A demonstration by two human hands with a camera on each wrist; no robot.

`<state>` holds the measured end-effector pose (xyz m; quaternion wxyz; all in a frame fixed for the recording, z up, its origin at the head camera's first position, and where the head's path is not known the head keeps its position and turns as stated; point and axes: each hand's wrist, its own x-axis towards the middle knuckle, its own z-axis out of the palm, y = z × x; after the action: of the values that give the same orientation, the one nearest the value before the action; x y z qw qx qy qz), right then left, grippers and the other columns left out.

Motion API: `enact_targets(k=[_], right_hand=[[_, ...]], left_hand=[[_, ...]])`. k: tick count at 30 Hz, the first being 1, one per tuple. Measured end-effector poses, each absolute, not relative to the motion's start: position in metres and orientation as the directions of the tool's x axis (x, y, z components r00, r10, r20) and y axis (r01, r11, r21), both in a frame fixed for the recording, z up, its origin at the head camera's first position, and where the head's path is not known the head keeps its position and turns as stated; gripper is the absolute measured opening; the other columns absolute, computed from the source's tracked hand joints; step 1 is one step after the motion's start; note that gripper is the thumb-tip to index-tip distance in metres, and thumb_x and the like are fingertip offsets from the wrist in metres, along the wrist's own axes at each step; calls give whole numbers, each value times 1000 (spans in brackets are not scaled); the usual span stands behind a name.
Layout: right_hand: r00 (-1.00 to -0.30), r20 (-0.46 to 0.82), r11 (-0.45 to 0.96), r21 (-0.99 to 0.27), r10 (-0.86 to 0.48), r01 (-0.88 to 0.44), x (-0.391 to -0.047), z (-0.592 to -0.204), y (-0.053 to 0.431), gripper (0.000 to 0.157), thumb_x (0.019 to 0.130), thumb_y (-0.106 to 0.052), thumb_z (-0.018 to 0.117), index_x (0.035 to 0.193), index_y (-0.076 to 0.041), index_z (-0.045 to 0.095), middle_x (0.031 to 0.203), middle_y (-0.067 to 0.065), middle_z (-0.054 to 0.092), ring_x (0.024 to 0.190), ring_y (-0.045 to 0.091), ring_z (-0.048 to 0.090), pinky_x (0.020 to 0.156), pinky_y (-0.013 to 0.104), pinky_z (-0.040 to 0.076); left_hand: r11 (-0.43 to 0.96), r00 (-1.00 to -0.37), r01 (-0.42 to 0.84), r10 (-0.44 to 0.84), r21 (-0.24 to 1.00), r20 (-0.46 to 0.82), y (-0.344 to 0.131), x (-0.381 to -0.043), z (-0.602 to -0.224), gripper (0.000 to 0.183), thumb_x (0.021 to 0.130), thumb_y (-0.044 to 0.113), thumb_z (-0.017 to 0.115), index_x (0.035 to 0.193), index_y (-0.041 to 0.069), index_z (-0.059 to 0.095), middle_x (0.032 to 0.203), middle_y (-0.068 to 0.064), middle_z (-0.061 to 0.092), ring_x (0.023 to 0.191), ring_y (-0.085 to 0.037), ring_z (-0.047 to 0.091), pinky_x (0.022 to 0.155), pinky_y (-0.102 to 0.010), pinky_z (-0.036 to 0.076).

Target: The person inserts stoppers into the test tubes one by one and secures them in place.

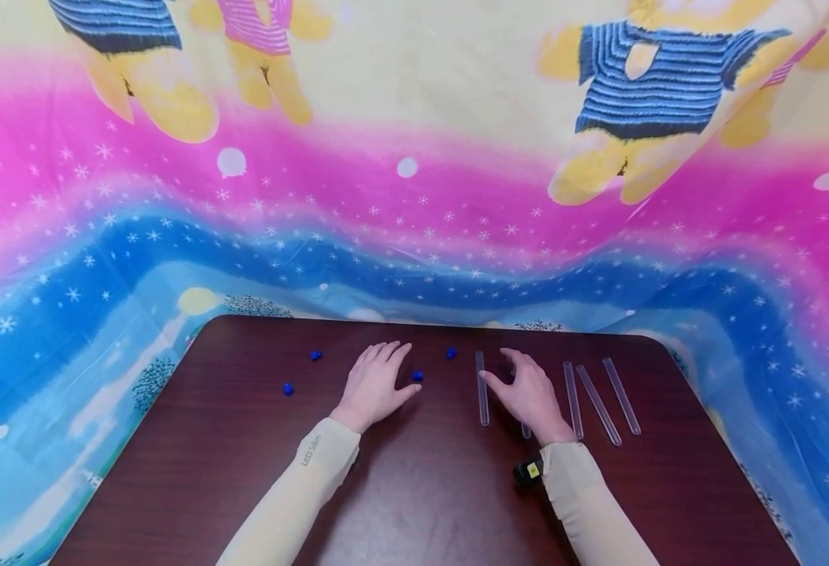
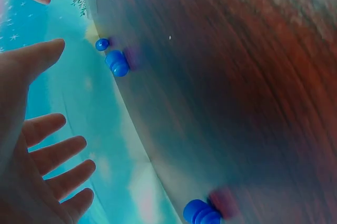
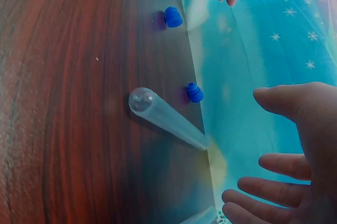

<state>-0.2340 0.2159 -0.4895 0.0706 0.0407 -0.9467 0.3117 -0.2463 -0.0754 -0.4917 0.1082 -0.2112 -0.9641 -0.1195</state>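
Note:
My left hand [image 1: 377, 383] hovers over the table with its fingers spread, and nothing is in it. Just right of its thumb lies a blue stopper [image 1: 418, 376]; another stopper [image 1: 451, 354] is farther back to the right. My right hand [image 1: 530, 393] is also bare, fingers relaxed. A clear test tube [image 1: 482, 393] lies beside its thumb, while a second tube [image 1: 525, 430] is mostly hidden beneath it. In the right wrist view, the rounded end of a tube [image 3: 168, 120] faces the camera, with a ridged blue stopper [image 3: 195, 92] alongside.
Right of my right hand lie three more tubes [image 1: 622, 397], roughly parallel. Two blue stoppers [image 1: 316, 356] [image 1: 288, 389] sit left of my left hand. The dark wooden table [image 1: 414, 487] ends at a patterned cloth [image 1: 414, 236] behind it.

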Motion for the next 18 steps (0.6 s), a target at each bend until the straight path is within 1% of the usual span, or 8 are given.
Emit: enact_targets(k=[5, 12, 15, 18], right_hand=[[-988, 153, 801, -587, -33, -118, -234, -493, 214, 69, 93, -44, 74, 145, -4, 52, 129, 21, 61, 106, 35, 63, 89, 56, 52], [-994, 105, 799, -596, -22, -80, -235, -500, 208, 63, 92, -38, 78, 140, -4, 56, 118, 18, 64, 94, 28, 64, 85, 49, 55], [-994, 106, 803, -591, -18, -77, -236, -502, 207, 60, 91, -33, 80, 137, -2, 58, 109, 16, 64, 85, 25, 61, 80, 47, 55], [-994, 105, 804, -589, -20, -78, -237, -503, 205, 57, 90, -31, 81, 134, -1, 60, 96, 12, 62, 76, 23, 56, 71, 42, 53]], left_hand=[[879, -893, 429, 379, 207, 244, -71, -246, -494, 76, 91, 51, 73, 151, 12, 48, 146, -13, 53, 136, -35, 45, 117, -47, 27], [871, -892, 435, 384, 228, 238, -65, -248, -496, 74, 92, 50, 73, 151, 12, 49, 147, -12, 53, 136, -33, 45, 116, -46, 29], [868, -893, 436, 387, 236, 229, -62, -249, -495, 73, 92, 49, 72, 151, 13, 49, 147, -12, 52, 136, -33, 46, 116, -46, 30], [873, -897, 430, 385, 231, 215, -60, -250, -494, 73, 93, 50, 71, 152, 14, 48, 148, -11, 52, 136, -32, 46, 116, -45, 30]])
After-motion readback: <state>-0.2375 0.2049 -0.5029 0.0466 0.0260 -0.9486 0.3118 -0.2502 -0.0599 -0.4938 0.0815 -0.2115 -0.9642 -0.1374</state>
